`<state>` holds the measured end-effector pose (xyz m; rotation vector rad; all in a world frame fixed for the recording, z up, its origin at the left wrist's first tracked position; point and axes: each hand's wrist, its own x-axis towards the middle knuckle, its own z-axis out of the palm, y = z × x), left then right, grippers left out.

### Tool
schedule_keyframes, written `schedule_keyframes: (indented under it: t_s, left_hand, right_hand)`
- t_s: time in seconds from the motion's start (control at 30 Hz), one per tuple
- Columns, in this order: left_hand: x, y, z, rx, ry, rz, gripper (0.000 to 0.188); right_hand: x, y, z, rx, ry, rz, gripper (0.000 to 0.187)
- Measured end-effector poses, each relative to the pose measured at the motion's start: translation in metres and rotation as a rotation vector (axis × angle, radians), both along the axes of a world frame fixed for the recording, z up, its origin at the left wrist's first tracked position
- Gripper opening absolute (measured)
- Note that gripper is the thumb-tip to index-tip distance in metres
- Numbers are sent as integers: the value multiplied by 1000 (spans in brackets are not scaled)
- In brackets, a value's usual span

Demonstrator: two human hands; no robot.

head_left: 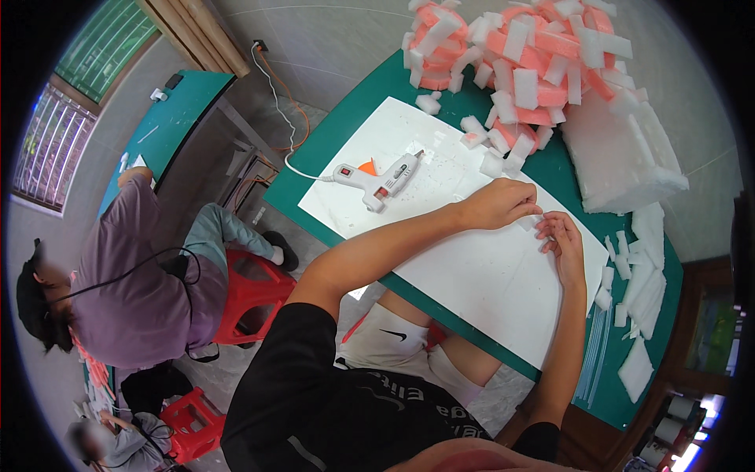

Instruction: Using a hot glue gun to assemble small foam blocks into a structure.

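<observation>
Hands (503, 204) (561, 242) over white board (480, 287), shirt (330, 401) — pale lettering (407, 389), shorts (376, 350) — dark mark (394, 335)

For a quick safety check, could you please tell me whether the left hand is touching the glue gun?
Apart: the head view plainly shows white board between the left hand and the glue gun.

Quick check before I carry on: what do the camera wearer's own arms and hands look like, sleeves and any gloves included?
Both the left hand and the right hand are bare, with no gloves, rings or watch visible. The forearms are uncovered. The left sleeve and right sleeve are short and black, part of a black shirt with pale lettering across its front.
</observation>
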<state>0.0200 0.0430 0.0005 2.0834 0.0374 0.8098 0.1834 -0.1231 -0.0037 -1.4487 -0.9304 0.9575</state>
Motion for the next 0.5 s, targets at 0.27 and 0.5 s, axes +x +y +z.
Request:
schedule_keyframes:
  t_s: [0.27, 0.5]
  left_hand:
    - [-1, 0, 1, -10, 48, -22, 25]
    - [0, -2, 3, 18, -19, -14, 16]
  right_hand:
    - [0, 0, 1, 3, -1, 0, 34]
    - [1, 1, 1, 4, -4, 4, 33]
